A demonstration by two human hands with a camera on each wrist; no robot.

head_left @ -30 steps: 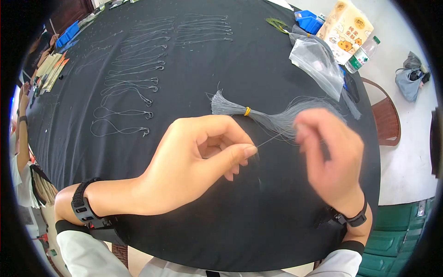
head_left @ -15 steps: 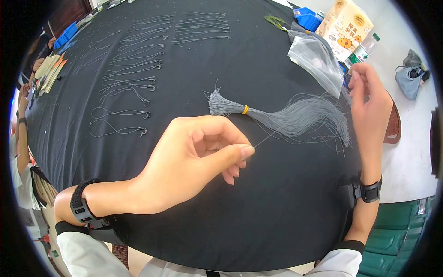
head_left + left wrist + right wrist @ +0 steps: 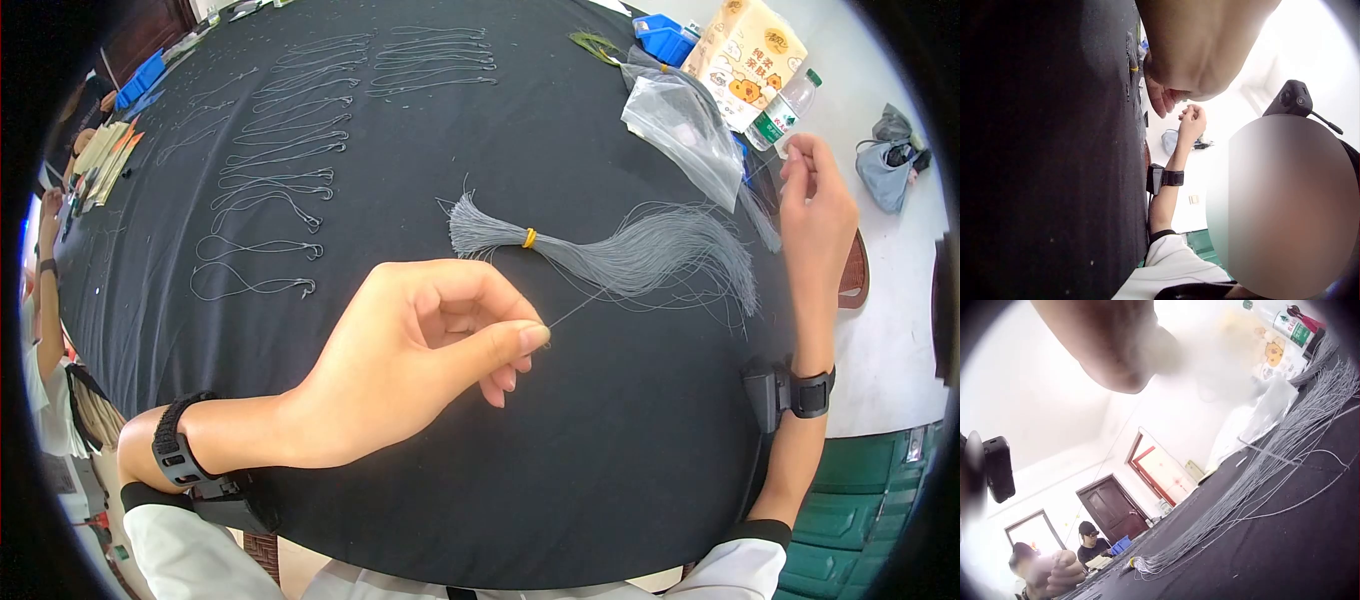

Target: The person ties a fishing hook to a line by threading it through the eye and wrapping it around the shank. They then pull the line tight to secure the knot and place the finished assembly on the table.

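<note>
While your left hand (image 3: pixel 415 370) pinches a thread (image 3: pixel 577 309) between thumb and forefinger, other fingers loosely curled, the thread runs out toward two o'clock. There your right hand (image 3: pixel 822 212) is raised, thumb and forefinger closed on the thread's far stretch, which the right wrist view shows rising toward it. At nine o'clock from that hand, your grey bundle (image 3: pixel 650 255) lies on the black cloth (image 3: pixel 560 490), its yellow band (image 3: pixel 529 238) near the bushy end. Your hooked loops (image 3: pixel 307 289) lie around eleven o'clock from your left hand.
</note>
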